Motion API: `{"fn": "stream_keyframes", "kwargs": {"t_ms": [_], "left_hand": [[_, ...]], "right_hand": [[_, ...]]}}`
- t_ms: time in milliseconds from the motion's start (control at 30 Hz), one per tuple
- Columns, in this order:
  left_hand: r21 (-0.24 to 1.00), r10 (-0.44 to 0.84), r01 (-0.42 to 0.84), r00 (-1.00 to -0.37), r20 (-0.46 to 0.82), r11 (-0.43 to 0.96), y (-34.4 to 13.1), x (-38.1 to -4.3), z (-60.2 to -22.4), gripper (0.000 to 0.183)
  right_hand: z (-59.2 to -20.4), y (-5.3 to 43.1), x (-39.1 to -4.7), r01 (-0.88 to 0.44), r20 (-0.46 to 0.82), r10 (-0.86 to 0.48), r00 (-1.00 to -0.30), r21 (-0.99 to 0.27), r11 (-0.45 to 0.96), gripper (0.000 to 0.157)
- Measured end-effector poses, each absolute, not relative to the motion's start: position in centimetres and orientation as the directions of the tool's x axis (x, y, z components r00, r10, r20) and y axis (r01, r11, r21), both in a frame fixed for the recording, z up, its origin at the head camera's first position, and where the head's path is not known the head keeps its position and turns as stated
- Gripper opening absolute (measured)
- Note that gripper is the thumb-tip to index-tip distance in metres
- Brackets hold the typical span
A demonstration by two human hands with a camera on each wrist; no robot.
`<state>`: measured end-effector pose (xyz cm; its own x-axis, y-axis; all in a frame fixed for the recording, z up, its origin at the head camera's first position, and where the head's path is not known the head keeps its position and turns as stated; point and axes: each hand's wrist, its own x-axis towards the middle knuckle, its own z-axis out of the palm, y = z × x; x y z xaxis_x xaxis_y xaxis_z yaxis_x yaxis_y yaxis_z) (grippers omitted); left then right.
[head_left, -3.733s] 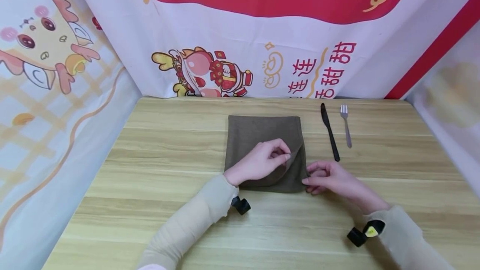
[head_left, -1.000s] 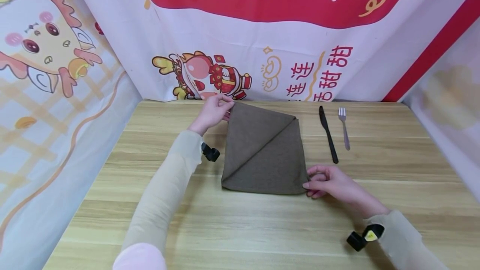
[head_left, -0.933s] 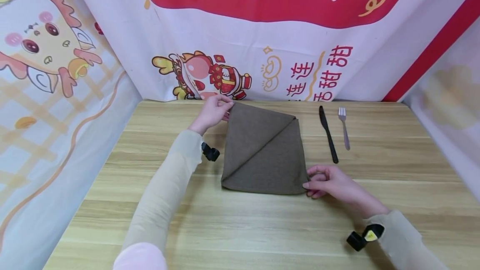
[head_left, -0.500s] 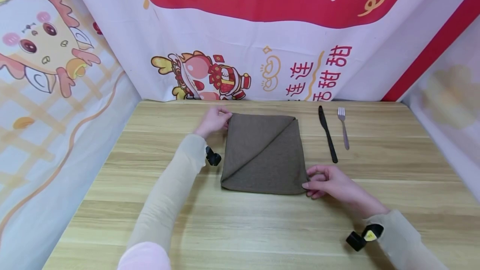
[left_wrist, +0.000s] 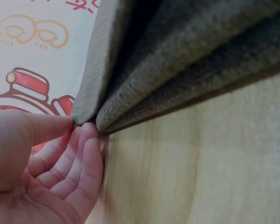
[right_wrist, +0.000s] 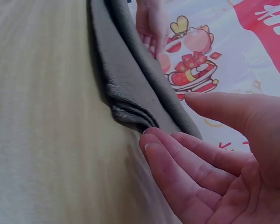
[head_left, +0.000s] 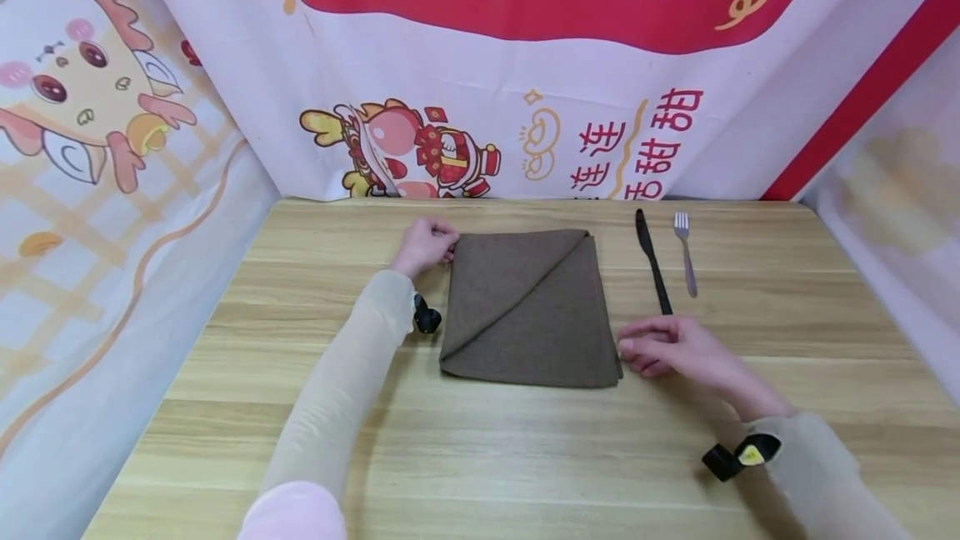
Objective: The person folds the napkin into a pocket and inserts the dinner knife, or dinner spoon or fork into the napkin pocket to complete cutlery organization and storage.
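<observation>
A dark brown cloth napkin (head_left: 555,315), folded into a square, lies on the wooden table with a diagonal fold across its top. My left hand (head_left: 425,248) is at its far left corner; the left wrist view shows thumb and fingers pinching the cloth corner (left_wrist: 86,102). Just off the near right edge is my right hand (head_left: 678,348). In the right wrist view its thumb stands apart from the fingers (right_wrist: 177,163), whose tips are right at the layered napkin corner (right_wrist: 130,112), with no cloth between thumb and fingers.
Right of the napkin lie a black knife (head_left: 651,257) and a small fork (head_left: 686,252), the knife's near end overlapped by my right hand. Printed cloth (head_left: 480,65) hangs along the table's back edge and both sides. Bare wood (head_left: 510,465) shows in front of the napkin.
A flap was folded back diagonally, and my left hand moved to the far left corner, then lowered it toward the table. My right hand has let go of the near right corner and shifted right.
</observation>
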<state>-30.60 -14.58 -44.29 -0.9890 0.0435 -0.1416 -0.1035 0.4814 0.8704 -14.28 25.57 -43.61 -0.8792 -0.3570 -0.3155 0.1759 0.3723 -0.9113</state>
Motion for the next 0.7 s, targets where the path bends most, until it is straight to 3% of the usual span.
{"fn": "stream_keyframes", "kwargs": {"t_ms": [267,700], "left_hand": [[0.908,0.040,-0.099,-0.991,-0.126,0.407,-15.6,-30.2,-43.8,0.021],[0.884,0.172,0.105,-0.985,0.028,0.456,-17.0,-26.4,-41.4,0.023]], "right_hand": [[-41.8,26.2,-15.4,0.126,-0.259,-0.317,-0.913,-0.914,0.385,0.056],[-38.9,25.5,-18.9,0.080,-0.184,-0.230,-0.956,-0.913,0.401,0.063]]}}
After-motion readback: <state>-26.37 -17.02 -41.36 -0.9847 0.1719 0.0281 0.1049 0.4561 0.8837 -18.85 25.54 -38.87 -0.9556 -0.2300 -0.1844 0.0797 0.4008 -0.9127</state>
